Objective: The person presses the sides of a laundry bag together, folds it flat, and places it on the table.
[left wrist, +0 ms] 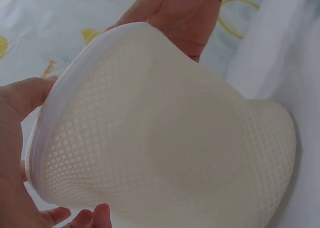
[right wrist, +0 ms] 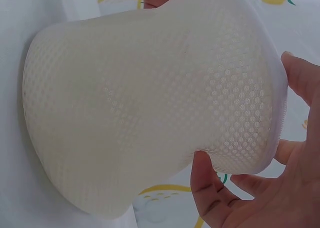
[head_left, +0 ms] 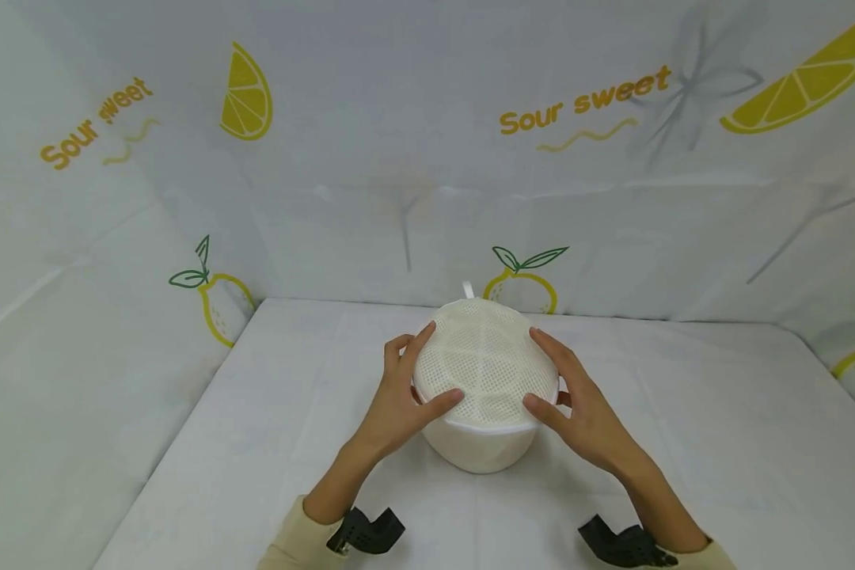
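A cream mesh laundry bag, shaped like a round drum, stands on the table between both hands. White trim runs round its top edge, and a small white loop sticks up at the back. My left hand grips the left side of the top, thumb over the mesh lid. Mirroring it, my right hand grips the right side, with its thumb near the lid's front edge. The side wall of the bag is dented inward in the left wrist view. In the right wrist view, curled fingers press into the mesh.
A white cloth covers the table. Behind it hangs a pale sheet printed with lemons and lettering. Black wrist mounts sit at both forearms, below beige sleeves.
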### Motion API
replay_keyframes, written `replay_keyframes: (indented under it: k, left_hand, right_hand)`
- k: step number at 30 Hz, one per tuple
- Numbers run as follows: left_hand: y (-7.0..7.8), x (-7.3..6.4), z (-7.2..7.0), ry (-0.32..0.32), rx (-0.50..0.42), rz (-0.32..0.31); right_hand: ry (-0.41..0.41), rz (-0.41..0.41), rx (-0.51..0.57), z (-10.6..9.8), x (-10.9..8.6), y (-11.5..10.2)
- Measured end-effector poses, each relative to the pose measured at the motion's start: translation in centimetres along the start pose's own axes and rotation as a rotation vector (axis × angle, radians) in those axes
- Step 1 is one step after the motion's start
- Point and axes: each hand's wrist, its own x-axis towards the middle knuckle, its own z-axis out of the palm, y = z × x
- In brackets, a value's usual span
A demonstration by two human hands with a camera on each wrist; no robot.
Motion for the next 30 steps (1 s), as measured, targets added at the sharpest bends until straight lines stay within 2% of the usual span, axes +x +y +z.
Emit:
replay_keyframes:
  k: [12,24,30]
  left_hand:
    - [0.2,-0.2,0.2,-0.02,-0.004,-0.059]
    - [-0.2,-0.2,0.4,-0.057,0.026,-0.038]
    - [-0.2,-0.1,0.5,-0.069,0.046,-0.044]
  right_hand:
    - [-0.007,0.004,-0.003,0.6,-0.1,0.1]
    - [-0.015,0.026,-0.022,1.0,0.0,0.2]
    - [-0.013,0.041,0.005,1.4,0.0,0.5]
